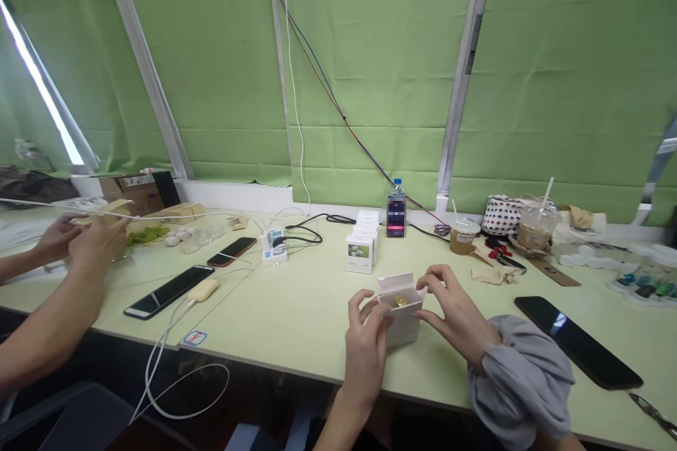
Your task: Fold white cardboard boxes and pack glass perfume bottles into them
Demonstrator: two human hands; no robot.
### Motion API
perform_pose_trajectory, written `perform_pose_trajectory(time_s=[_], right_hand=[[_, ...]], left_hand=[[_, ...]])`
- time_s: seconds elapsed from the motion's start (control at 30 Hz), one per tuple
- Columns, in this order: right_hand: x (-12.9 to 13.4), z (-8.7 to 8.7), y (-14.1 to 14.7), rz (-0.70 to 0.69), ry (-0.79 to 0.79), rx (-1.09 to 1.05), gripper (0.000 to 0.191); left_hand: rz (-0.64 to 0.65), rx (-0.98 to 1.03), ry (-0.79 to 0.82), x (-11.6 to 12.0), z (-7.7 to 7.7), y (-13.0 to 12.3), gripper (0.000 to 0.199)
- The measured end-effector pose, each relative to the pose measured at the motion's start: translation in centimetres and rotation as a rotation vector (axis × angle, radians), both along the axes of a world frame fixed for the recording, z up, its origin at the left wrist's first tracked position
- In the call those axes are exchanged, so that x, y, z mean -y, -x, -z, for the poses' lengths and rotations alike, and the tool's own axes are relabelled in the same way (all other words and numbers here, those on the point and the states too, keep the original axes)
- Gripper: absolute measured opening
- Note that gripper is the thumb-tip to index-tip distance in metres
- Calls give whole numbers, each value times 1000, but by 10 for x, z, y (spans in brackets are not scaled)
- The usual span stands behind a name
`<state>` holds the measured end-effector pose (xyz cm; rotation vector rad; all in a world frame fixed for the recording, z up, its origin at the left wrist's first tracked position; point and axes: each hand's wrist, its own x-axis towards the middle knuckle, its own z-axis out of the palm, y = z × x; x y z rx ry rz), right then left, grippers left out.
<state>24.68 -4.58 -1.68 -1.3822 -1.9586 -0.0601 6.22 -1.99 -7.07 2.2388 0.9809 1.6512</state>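
Tabletop, pale green, ran the full width of the view; a green blind hung behind its far edge.

Co-worker's hands, 2, at the left edge of the tabletop, worked on something too small to tell.

Dark phone, lay flat near the right part of the front edge.

Dark phone with cable, lay flat toward the front-left, a cream charger touching it.

Left hand, at the front edge near the middle; fingers curled against the left side of the small white box, thumb on its upper corner.

Right hand, grey sleeve bunched at the wrist; fingers spread slightly, fingertips pinching the box's right flap.

Small white box stood upright on the tabletop just inside the front edge, between both hands, top flaps open, 1 gold round cap showing inside.

Row of white boxes, stood behind it toward the far edge.

Water bottle, upright at the far edge, beside the row.

Iced drink cups, 2, toward the far-right.
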Motion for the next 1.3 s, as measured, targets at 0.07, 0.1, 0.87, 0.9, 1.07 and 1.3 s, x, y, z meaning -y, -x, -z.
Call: perform_pose_trajectory(time_s=[0.07,0.1,0.87,0.9,1.07,1.3], right_hand=[[-1,2,2,-33,19,-69,24],[-2,2,2,-50,27,-100,22],[-7,3,14,-65,-108,-141,16],[-6,2,13,-87,-98,-143,16],[0,-4,9,-208,-59,-115,17],[2,-9,10,-144,-102,139,13]], left_hand=[[17,-13,-25,-1,-1,0,23],[22,-22,-39,-1,-1,1,24],[65,-9,31,-6,11,0,36],[73,-16,38,-6,9,2,38],[206,-157,68,-10,-10,12,51],[288,-299,75,-15,-28,21,66]])
